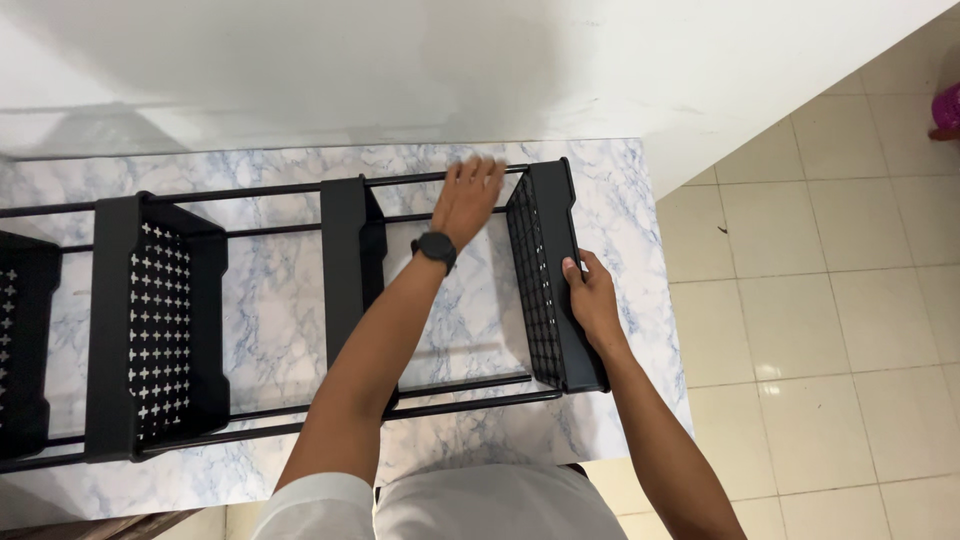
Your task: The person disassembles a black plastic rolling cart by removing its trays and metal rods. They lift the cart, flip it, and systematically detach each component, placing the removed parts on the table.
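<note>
1. White-sleeved left hand (pixel 468 198) reaches to frame centre-top, fingers spread on the far rod (pixel 400 180), steadying it.
2. Right hand (pixel 590 295) clamps the end shelf (pixel 545 280), centre-right, bracing the rack on the marble table (pixel 280 320).

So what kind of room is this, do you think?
Probably a room in a home, though that is a guess: a marble-patterned table stands against a plain white wall, on a cream tiled floor, with a black shelf rack lying across it.
</note>
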